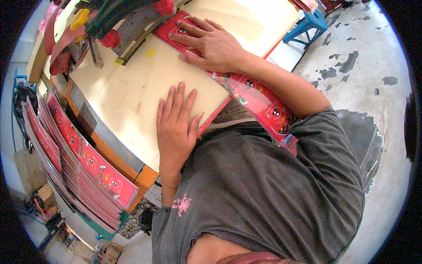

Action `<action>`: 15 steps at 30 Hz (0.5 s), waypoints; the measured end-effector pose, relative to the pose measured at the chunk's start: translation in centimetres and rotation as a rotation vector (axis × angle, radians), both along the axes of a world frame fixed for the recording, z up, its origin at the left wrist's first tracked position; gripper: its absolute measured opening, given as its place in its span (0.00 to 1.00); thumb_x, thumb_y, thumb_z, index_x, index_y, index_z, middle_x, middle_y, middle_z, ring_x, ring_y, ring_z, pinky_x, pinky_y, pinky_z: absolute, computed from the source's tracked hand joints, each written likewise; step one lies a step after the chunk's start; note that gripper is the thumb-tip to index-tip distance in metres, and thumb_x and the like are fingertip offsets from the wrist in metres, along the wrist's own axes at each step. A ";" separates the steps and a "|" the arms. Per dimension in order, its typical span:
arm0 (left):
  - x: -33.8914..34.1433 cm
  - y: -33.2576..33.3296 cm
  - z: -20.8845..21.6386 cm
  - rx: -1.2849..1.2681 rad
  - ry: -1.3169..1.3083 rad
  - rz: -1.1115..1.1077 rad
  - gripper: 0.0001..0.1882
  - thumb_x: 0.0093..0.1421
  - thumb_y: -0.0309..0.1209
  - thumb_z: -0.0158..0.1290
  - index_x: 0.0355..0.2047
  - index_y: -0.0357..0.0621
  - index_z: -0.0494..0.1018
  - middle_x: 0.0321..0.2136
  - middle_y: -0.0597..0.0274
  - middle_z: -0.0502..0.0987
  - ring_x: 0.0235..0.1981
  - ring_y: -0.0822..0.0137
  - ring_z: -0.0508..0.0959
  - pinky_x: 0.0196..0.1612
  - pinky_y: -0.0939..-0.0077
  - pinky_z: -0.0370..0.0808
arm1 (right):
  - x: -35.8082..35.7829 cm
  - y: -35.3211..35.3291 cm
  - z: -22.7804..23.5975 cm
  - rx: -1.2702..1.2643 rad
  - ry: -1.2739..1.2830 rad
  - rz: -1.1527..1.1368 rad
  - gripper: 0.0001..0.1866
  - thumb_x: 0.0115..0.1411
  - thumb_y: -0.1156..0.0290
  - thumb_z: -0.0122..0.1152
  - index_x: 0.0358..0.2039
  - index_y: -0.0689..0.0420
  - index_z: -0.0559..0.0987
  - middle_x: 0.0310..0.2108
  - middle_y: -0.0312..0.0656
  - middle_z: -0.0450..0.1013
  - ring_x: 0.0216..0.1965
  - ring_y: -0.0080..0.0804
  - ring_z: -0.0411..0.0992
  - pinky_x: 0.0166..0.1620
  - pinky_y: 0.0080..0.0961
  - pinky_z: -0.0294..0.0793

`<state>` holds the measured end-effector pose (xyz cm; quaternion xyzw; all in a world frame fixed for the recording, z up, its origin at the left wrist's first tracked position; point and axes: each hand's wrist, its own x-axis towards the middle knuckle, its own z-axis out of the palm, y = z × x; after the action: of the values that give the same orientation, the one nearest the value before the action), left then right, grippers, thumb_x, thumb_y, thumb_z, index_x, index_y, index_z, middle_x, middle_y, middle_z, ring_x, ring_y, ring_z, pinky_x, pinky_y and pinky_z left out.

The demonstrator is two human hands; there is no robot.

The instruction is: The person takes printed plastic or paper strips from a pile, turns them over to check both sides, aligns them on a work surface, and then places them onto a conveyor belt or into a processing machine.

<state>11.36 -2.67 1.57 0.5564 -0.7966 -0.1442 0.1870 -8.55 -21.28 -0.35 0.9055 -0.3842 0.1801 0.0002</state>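
My left hand [176, 125] lies palm down on the cream tabletop [118, 92], near its front edge, fingers stretched out with nothing in them. Farther off and to the right, my right hand [215, 48] rests flat across a long red printed strip of film or sheet [268, 103]. Its fingers are spread and point toward a machine with a dark green body [121, 15]. From beside that machine the strip runs under my right hand, over the table edge and down past my right forearm. What lies under my palm is hidden.
Red knobs [110, 38] and a yellow knob [79, 19] stick out of the machine. A stack of red printed sheets [94, 163] stands at the left beside the table's orange wooden edge [145, 177]. A blue plastic stool [307, 28] is on the worn grey floor at far right.
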 end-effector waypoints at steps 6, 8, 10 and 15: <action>0.0 0.1 0.0 -0.005 -0.012 0.007 0.32 0.70 0.38 0.54 0.74 0.53 0.66 0.77 0.56 0.59 0.78 0.52 0.59 0.78 0.46 0.52 | 0.1 0.1 0.0 0.002 0.009 -0.009 0.31 0.74 0.46 0.49 0.75 0.37 0.68 0.78 0.45 0.57 0.79 0.53 0.52 0.79 0.53 0.50; 0.0 0.1 0.0 -0.007 -0.017 0.009 0.32 0.70 0.38 0.53 0.74 0.54 0.66 0.77 0.56 0.59 0.78 0.52 0.59 0.78 0.46 0.52 | 0.1 0.1 0.1 0.003 0.016 -0.014 0.31 0.74 0.46 0.49 0.75 0.37 0.68 0.78 0.44 0.57 0.79 0.53 0.52 0.79 0.53 0.50; 0.0 0.2 0.0 -0.003 -0.007 0.015 0.32 0.70 0.38 0.53 0.74 0.54 0.66 0.78 0.56 0.59 0.78 0.52 0.58 0.78 0.46 0.52 | 0.2 0.2 0.1 -0.002 0.005 -0.007 0.31 0.74 0.46 0.50 0.75 0.37 0.68 0.78 0.44 0.57 0.79 0.53 0.52 0.79 0.53 0.50; 0.1 0.2 0.0 -0.001 0.011 0.004 0.31 0.72 0.40 0.51 0.74 0.53 0.66 0.77 0.54 0.59 0.78 0.49 0.58 0.77 0.44 0.52 | 0.1 0.2 0.1 -0.009 0.011 -0.001 0.31 0.74 0.45 0.49 0.75 0.38 0.68 0.78 0.45 0.58 0.79 0.53 0.52 0.79 0.52 0.50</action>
<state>11.46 -2.49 1.59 0.5571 -0.7946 -0.1464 0.1921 -8.47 -21.11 -0.20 0.9064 -0.3837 0.1767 0.0066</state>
